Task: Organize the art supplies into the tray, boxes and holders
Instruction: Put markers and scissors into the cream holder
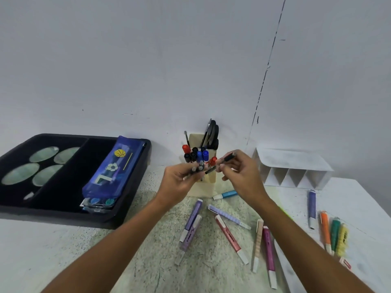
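A bundle of pens [197, 169] is gripped by the left hand [179, 182]; 1 light, stiff, slippery pen [220, 164] is pinched mid-barrel by the right hand [239, 176].

You held both bare arms out in front of you, hands close together. Your left hand [179, 180] curled its fingers around a small bunch of thin pens. Your right hand [239, 176] pinched one thin black pen, wrist bent.

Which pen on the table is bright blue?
The blue pen lying beside the cream holder, just under the right wrist. The others are purple, pink, orange, green or yellow.
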Demonstrator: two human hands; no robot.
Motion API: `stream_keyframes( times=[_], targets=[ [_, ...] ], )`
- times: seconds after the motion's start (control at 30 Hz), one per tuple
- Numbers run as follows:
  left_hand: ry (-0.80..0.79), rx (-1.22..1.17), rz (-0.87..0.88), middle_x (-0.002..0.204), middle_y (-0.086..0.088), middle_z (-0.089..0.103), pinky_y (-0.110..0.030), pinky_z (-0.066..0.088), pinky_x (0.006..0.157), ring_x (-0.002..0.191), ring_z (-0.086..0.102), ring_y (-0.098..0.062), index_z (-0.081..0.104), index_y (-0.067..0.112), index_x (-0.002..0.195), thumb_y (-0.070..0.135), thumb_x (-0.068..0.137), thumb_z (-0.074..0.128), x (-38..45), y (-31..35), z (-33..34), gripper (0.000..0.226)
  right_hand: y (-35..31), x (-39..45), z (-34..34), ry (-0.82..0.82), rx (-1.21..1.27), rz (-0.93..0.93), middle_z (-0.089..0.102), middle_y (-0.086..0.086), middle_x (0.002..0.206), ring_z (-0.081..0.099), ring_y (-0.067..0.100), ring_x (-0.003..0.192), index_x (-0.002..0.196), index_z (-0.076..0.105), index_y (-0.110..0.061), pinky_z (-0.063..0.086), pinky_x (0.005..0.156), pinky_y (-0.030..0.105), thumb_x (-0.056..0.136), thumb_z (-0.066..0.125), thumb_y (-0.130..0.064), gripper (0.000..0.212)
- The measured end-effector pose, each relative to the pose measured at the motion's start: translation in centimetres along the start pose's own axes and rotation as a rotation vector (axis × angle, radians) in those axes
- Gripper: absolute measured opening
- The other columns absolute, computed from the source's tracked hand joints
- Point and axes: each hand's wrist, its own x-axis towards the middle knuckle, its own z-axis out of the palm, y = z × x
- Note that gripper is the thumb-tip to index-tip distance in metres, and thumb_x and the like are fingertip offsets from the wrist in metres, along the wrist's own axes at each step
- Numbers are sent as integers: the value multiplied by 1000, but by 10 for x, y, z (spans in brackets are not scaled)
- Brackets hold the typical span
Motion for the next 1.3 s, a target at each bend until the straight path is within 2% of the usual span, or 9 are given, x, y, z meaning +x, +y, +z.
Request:
stream_keyframes(
  times=[0.3, 0.4, 0.5, 0.63, 0.73, 0.83, 0.93, 1.07, 1.3],
  targets=[
    [-60, 151, 214, 102, 3, 72, -15, 54, 76, 91, 69, -1, 70, 3, 110, -9, 76, 75, 6, -37, 7, 36, 23, -5, 14, -157, -262, -73, 64, -12, 81, 62, 7, 80, 88, 55, -32, 42, 65, 11, 90, 62, -4, 28],
    [-54, 173, 217, 100, 6, 70, -10, 51, 75, 88, 67, 4, 69, 6, 111, -8, 76, 75, 7, -43, 8, 38, 29, -4, 18, -172, -288, -36, 66, -10, 84, 62, 7, 81, 90, 57, -27, 43, 67, 13, 89, 61, -4, 24],
    [-64, 237, 217, 97, 8, 71, -9, 50, 72, 81, 64, 6, 68, 8, 114, -1, 80, 74, 5, -50, 5, 36, 34, -3, 23, -196, -315, -2, 68, -3, 86, 63, 13, 83, 94, 60, -18, 45, 68, 15, 89, 61, -4, 15],
    [-79, 402, 264, 101, -5, 72, -17, 54, 78, 84, 63, -6, 68, 4, 114, 21, 88, 67, 3, -52, -1, 31, 32, -2, 29, -219, -341, 25, 66, -3, 86, 61, 10, 81, 94, 60, -19, 47, 69, 16, 86, 63, -2, 20],
    [-50, 554, 305, 93, -2, 65, -11, 41, 77, 85, 52, -8, 72, 5, 101, 36, 86, 63, 5, -52, -3, 35, 29, -1, 30, -226, -333, 35, 66, -5, 89, 60, 6, 83, 96, 60, -25, 51, 73, 18, 83, 64, 0, 28],
    [-95, 482, 185, 94, 5, 55, -3, 40, 72, 79, 48, 3, 70, 5, 108, 26, 80, 76, 5, -49, -7, 35, 26, -1, 30, -233, -331, 42, 66, -11, 93, 58, -3, 86, 104, 63, -29, 48, 76, 9, 82, 66, 1, 37],
    [-127, 363, 30, 96, 13, 54, -7, 44, 69, 80, 53, 3, 65, 14, 116, 17, 71, 85, 2, -46, -13, 49, 26, -1, 30, -222, -345, 54, 65, -12, 93, 57, -6, 85, 108, 68, -21, 45, 76, 6, 82, 67, 0, 33],
    [-19, 285, 62, 94, 10, 64, -18, 52, 58, 74, 62, -9, 66, 13, 108, 4, 73, 82, -4, -42, -19, 40, 28, -1, 32, -194, -377, 72, 66, -8, 95, 57, -4, 85, 104, 72, -14, 43, 75, 3, 82, 71, -3, 24],
    [33, 345, 77, 86, 16, 68, -8, 48, 63, 76, 66, -2, 76, 10, 99, 4, 76, 80, -5, -37, -21, 24, 24, 0, 47, -192, -401, 50, 69, -2, 103, 60, 7, 93, 110, 72, -14, 44, 80, 6, 84, 72, -8, 27]
  ],
)
